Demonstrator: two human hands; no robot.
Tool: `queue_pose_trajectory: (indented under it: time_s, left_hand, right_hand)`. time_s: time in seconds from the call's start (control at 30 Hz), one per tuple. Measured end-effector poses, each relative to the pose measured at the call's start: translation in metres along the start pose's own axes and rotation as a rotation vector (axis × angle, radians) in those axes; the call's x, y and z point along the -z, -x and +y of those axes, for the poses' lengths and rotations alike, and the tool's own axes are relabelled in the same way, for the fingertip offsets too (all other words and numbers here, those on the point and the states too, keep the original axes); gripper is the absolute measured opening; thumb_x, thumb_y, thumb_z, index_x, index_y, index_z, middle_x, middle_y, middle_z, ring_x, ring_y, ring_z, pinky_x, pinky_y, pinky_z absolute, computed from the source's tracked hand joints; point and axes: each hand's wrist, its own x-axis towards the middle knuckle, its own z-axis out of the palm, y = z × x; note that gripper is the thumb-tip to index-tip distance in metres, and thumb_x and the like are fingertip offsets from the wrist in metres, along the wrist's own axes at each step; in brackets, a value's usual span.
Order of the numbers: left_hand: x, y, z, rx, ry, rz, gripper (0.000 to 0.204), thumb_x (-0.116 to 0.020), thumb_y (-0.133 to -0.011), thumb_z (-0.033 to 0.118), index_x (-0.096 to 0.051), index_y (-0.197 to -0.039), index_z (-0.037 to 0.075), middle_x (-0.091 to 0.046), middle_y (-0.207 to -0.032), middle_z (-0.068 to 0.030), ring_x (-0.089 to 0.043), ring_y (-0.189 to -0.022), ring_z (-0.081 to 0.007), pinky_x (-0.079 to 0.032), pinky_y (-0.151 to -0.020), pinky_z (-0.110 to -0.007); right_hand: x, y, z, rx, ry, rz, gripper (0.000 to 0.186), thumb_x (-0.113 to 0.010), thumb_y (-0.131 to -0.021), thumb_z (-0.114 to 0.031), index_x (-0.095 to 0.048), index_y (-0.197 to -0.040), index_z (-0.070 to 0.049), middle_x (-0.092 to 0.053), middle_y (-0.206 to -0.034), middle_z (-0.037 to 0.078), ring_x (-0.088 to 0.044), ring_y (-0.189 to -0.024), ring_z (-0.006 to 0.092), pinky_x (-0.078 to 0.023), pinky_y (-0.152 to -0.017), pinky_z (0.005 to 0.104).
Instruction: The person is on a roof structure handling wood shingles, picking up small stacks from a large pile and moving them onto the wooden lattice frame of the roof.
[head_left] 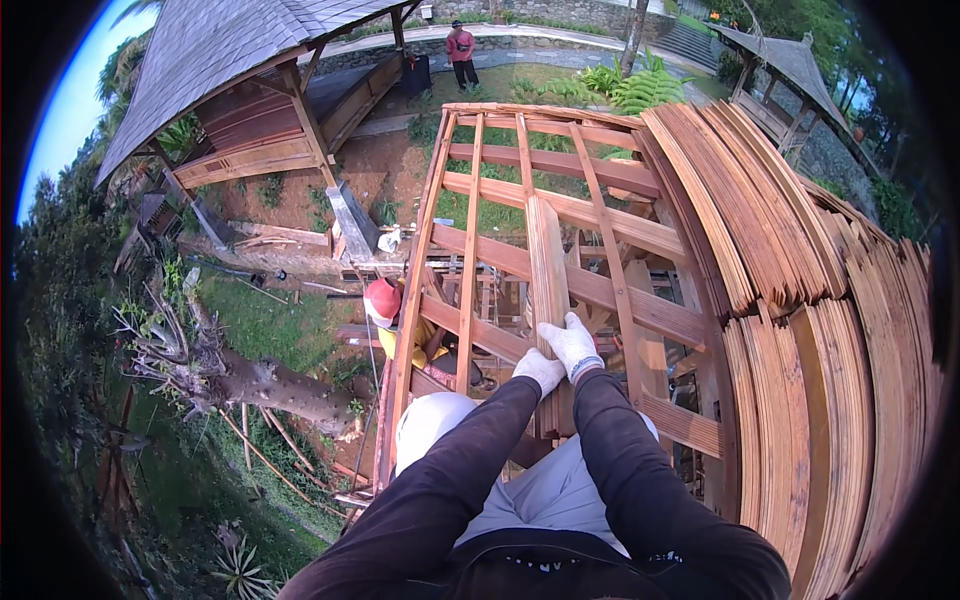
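A long stack of narrow wooden boards [546, 260] lies in front of me along the slope of an open roof frame [478, 265]. My left hand [541, 373], in a white knitted glove, is closed on its left side near the lower end. Just beyond it, my right hand [571, 347], gloved the same way, grips the right side of the boards. Both hands nearly touch. The fingertips are partly hidden behind the gloves' backs. My legs in light grey trousers straddle the frame below.
Overlapping wooden shingles [790, 230] cover the roof on the right. A co-worker in a red helmet [382, 300] is below the frame's left side. Gaps between battens open to the ground. Another person [462, 55] stands far off near a pavilion [240, 60]. A cut tree trunk [280, 395] is at left.
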Motion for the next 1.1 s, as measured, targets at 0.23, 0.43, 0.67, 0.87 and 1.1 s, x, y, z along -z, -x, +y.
queue_pose_trajectory:
  time_s: [0.23,0.43,0.67,0.87,1.1]
  left_hand:
    - [-0.031,-0.026,-0.015,-0.292,-0.195,-0.014,0.068,-0.066,-0.089,0.051,-0.056,-0.137,0.003,-0.062,-0.134,-0.0263,-0.062,-0.123,-0.0392,-0.05,-0.103,-0.046]
    - [-0.031,-0.005,-0.002,-0.426,-0.48,0.013,0.053,-0.054,-0.098,0.041,-0.056,-0.139,0.007,-0.062,-0.133,-0.026,-0.064,-0.119,-0.0389,-0.051,-0.099,-0.048]
    - [-0.032,0.022,0.019,-0.351,-0.449,-0.004,0.054,-0.055,-0.1,0.042,-0.054,-0.138,0.004,-0.066,-0.13,-0.0211,-0.064,-0.12,-0.0335,-0.051,-0.099,-0.043]
    - [-0.024,0.012,0.001,-0.326,-0.42,0.065,0.062,-0.063,-0.097,0.035,-0.042,-0.143,0.001,-0.068,-0.123,-0.0203,-0.066,-0.116,-0.0344,-0.052,-0.096,-0.041]
    - [-0.004,0.014,0.005,-0.509,-0.439,0.23,0.085,-0.08,-0.08,0.04,-0.042,-0.141,-0.004,-0.06,-0.128,-0.0317,-0.062,-0.115,-0.0465,-0.051,-0.095,-0.049]
  right_hand:
    - [0.025,0.024,-0.02,-0.046,0.249,0.04,0.11,-0.081,-0.072,-0.046,-0.031,-0.154,0.008,-0.056,-0.14,0.032,-0.059,-0.128,0.0379,-0.046,-0.108,0.039]
    - [0.026,0.016,-0.031,-0.072,0.473,-0.033,0.115,-0.08,-0.072,-0.043,-0.02,-0.156,0.008,-0.062,-0.131,0.031,-0.065,-0.118,0.0392,-0.051,-0.103,0.0428]
    - [0.009,-0.014,-0.002,-0.053,0.488,0.167,0.092,-0.072,-0.075,-0.026,-0.029,-0.146,0.014,-0.068,-0.115,0.032,-0.072,-0.104,0.038,-0.056,-0.09,0.0462]
    - [0.002,-0.006,-0.011,-0.002,0.257,0.134,0.053,-0.067,-0.085,-0.024,-0.05,-0.124,0.007,-0.071,-0.109,0.029,-0.071,-0.106,0.04,-0.055,-0.094,0.0481]
    - [0.019,0.01,-0.025,-0.107,-0.073,0.107,0.066,-0.074,-0.079,-0.033,-0.056,-0.127,0.009,-0.066,-0.12,0.033,-0.067,-0.114,0.0405,-0.053,-0.1,0.0445]
